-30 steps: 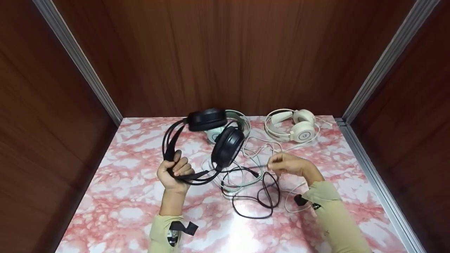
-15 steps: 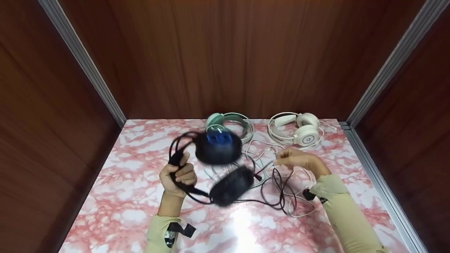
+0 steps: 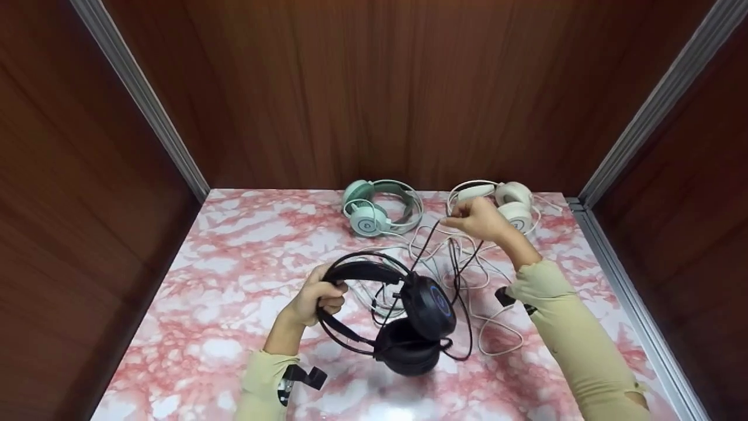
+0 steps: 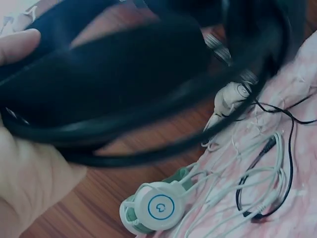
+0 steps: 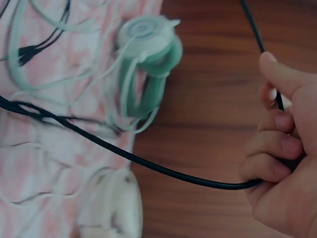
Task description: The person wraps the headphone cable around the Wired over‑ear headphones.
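My left hand [image 3: 315, 297] grips the headband of the black headphones [image 3: 429, 307], held above the front middle of the table with both ear cups turned to the right. In the left wrist view the padded headband [image 4: 109, 74] looks blurred between thumb and palm. Farther back and to the right, my right hand [image 3: 479, 219] holds the black cable [image 3: 425, 245], raised off the table. Close up in the right wrist view, the fingers [image 5: 270, 148] curl round that cable [image 5: 168, 171], which runs out on both sides of the hand.
Green-and-white headphones [image 3: 368, 217] lie at the back middle of the table [image 3: 222, 280]. White headphones [image 3: 514, 199] lie at the back right, partly behind my right hand. Their pale cables [image 3: 491, 321] tangle in the middle. Wooden walls [image 3: 374, 93] enclose the back and sides.
The black headphones have turned and come down toward the front right with my left hand. My right hand has moved up and back, lifting the black cable off the table.
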